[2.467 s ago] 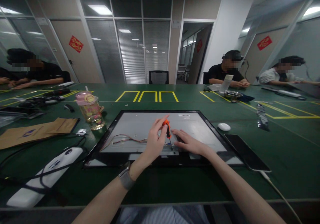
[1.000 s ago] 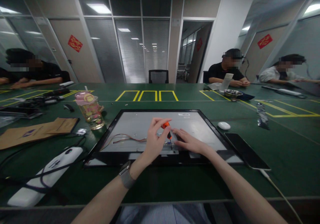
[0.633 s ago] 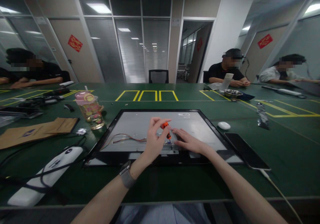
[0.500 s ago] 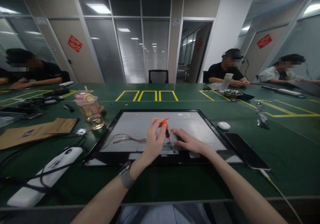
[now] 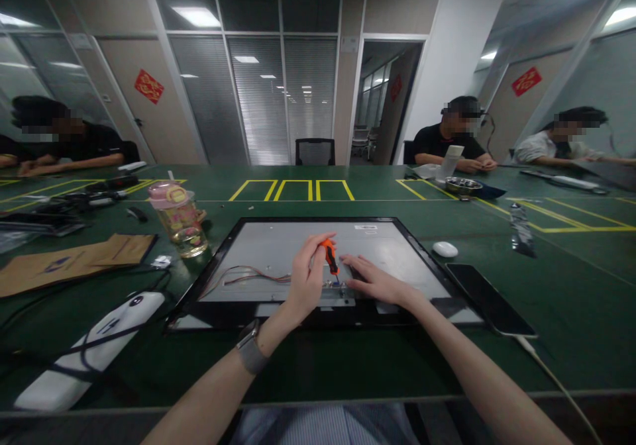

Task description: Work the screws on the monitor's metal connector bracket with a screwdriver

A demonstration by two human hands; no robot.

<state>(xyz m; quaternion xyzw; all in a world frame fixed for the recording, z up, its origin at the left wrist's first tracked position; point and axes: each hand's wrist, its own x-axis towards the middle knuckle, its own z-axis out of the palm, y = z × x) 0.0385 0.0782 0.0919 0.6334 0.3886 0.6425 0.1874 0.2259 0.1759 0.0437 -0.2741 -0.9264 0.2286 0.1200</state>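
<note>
Holding an orange-and-black screwdriver (image 5: 330,257) tip down, the left hand (image 5: 307,274) is above the black-framed panel (image 5: 387,241); the right hand (image 5: 378,282), fingers loosely spread, lies just right.

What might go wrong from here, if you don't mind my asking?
The slanted screwdriver in the left hand could slip and jab the right hand, whose fingers rest close by. The thin wires on the panel might get snagged. The bottle, with liquid inside, stands near the panel's left edge and could spill if knocked.
</note>
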